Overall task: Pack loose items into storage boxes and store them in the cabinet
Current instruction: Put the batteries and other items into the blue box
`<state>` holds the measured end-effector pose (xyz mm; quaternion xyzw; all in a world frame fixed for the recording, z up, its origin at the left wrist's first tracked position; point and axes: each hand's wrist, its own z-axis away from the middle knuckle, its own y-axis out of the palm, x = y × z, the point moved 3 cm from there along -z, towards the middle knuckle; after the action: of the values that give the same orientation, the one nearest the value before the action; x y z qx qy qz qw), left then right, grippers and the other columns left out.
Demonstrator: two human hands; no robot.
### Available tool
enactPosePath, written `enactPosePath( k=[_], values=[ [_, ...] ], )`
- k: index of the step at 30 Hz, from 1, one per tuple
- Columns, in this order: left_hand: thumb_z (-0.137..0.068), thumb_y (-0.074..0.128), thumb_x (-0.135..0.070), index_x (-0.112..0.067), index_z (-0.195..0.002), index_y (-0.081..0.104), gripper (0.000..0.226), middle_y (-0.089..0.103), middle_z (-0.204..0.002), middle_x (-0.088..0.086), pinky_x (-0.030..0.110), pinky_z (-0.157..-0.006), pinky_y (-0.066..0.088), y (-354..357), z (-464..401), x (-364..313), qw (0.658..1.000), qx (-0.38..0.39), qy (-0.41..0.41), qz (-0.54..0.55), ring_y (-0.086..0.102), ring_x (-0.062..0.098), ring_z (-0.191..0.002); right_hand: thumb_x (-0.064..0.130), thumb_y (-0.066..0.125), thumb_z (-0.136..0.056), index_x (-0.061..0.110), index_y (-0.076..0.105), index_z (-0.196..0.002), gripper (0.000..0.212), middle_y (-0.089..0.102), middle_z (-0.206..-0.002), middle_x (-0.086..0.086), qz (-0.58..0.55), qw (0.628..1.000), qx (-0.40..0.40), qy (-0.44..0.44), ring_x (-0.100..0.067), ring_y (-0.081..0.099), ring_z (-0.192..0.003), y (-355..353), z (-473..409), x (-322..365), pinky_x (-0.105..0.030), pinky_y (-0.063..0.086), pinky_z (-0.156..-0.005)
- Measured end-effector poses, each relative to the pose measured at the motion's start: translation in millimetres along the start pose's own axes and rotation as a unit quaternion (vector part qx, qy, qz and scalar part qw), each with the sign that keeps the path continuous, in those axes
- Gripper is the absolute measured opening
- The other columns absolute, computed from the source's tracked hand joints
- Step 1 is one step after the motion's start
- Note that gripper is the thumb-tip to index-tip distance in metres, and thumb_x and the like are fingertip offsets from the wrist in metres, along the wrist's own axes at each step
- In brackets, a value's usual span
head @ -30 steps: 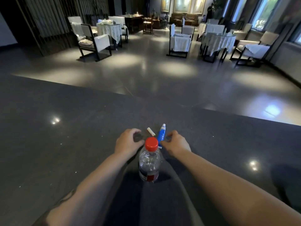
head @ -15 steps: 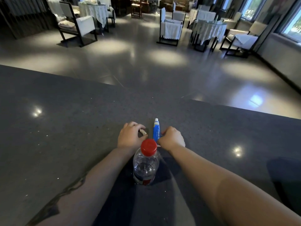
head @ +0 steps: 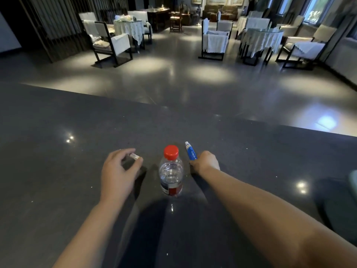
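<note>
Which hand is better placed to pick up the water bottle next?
Neither is free: the left hand pinches a small white item, the right hand grips the blue tube. The right looks slightly closer to the bottle, so probably right.

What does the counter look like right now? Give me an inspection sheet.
Surface: dark speckled counter, glossy with light glints.
Job's things: water bottle with red cap, upright at centre; blue tube to its right; small white item to its left. No storage box or cabinet in view.
Clutter: nothing seen.
Grips: left hand curled round the small white item; right hand holds the near end of the blue tube.
Cables: nothing seen.
Surroundings: dim dining room beyond the counter, draped tables and chairs, polished floor.
</note>
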<state>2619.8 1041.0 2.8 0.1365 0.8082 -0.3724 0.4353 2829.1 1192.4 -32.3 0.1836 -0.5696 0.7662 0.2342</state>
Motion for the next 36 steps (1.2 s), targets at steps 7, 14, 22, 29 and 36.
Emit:
enactPosePath(
  k=[7,14,22,29,36],
  values=[
    [-0.075,0.078,-0.032,-0.035,-0.120,0.057,0.049,0.061,-0.114,-0.012,0.025,-0.091,0.043,3,38,-109,0.995,-0.035,0.071,0.067,0.057,0.005,-0.102,0.025,0.073,-0.079,0.016,0.062,-0.086,0.016,0.068,-0.082,-0.002,-0.222,0.972,-0.045,-0.067,-0.022,0.067,-0.077,-101,47,-70,-0.032,0.052,-0.072],
    [-0.073,0.079,-0.027,-0.034,-0.117,0.058,0.049,0.061,-0.110,-0.016,0.004,-0.086,0.037,102,123,-227,0.978,0.076,0.127,0.144,0.053,-0.012,-0.098,0.024,0.075,-0.078,0.023,0.061,-0.077,0.014,0.068,-0.067,0.009,-0.253,0.954,-0.120,-0.107,-0.007,0.063,-0.061,-221,119,-181,-0.027,0.052,-0.066],
    [-0.073,0.080,-0.024,-0.030,-0.116,0.059,0.049,0.061,-0.112,-0.016,0.025,-0.091,0.043,215,228,-313,0.946,0.237,0.159,0.153,0.056,0.003,-0.105,0.028,0.071,-0.082,0.028,0.064,-0.094,0.013,0.059,-0.073,0.016,-0.122,0.964,-0.228,-0.068,0.003,0.053,-0.065,-297,163,-333,-0.012,0.034,-0.054],
    [-0.072,0.075,-0.035,-0.036,-0.116,0.058,0.047,0.062,-0.112,-0.016,0.025,-0.089,0.035,274,265,-334,0.953,0.258,0.159,0.028,0.052,0.013,-0.108,0.031,0.068,-0.084,0.036,0.056,-0.084,0.013,0.058,-0.076,0.017,-0.006,0.963,-0.256,-0.086,0.000,0.051,-0.065,-312,150,-367,-0.014,0.031,-0.054],
    [-0.070,0.069,-0.046,-0.035,-0.112,0.059,0.044,0.062,-0.113,-0.013,0.027,-0.102,0.014,305,238,-342,0.904,0.302,0.264,-0.148,0.048,0.014,-0.117,0.039,0.062,-0.083,0.030,0.057,-0.084,0.011,0.057,-0.073,0.011,0.151,0.937,-0.271,-0.161,-0.012,0.055,-0.065,-302,115,-343,-0.025,0.037,-0.050]
  ],
)
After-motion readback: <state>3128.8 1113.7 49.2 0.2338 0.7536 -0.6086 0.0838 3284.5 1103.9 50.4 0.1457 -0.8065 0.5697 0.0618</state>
